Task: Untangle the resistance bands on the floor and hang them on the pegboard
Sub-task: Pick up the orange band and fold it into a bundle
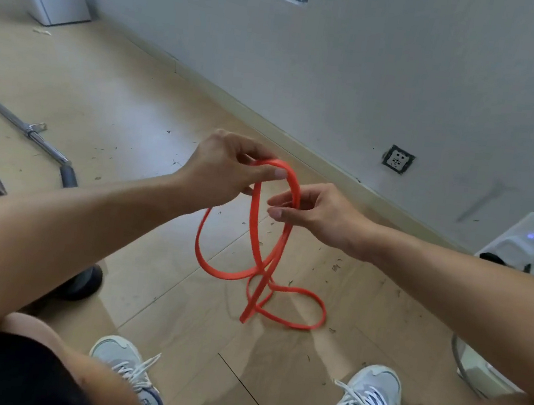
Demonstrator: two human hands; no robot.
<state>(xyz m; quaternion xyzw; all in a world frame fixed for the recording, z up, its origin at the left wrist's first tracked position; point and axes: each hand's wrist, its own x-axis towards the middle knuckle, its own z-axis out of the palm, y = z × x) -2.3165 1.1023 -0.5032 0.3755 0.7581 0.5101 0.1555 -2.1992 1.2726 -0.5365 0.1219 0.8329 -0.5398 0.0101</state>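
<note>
Item: orange resistance band (256, 234), tangled, lower loops resting on the floor (138, 92). Left hand (226, 170) pinches its top loop; right hand (314, 213) pinches the strand just beside it.

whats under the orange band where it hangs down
Under the orange band is bare wooden floor with small bits of debris; its lower loops rest there, crossing each other. The left hand and right hand pinch its top. What the lying loops cover cannot be seen.

Both hands hold orange band (253, 221) (loops tangled).
</note>
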